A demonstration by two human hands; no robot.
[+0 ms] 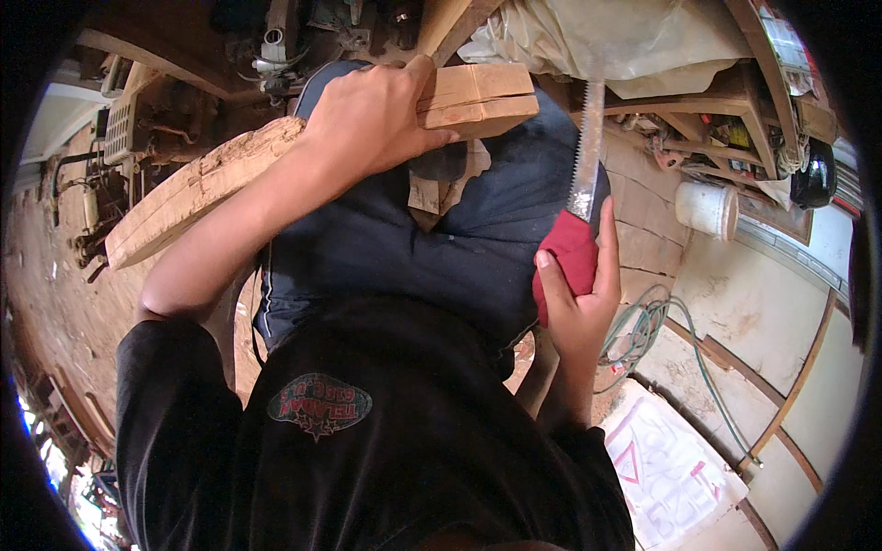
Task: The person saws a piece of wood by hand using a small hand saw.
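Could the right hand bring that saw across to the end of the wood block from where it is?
Probably yes. The right hand grips the red-handled saw just beside the block's free end, nothing lies between them, and the left hand holds the block farther back.

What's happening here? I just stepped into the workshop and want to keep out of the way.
A seated person is working wood on their lap. The left hand presses down on a long curved wooden piece lying across the thighs, its cut end pointing right. The right hand grips a hand saw by its red handle, blade pointing up and away, beside the wood and not touching it. A white bucket and a green hose sit on the floor to the right.
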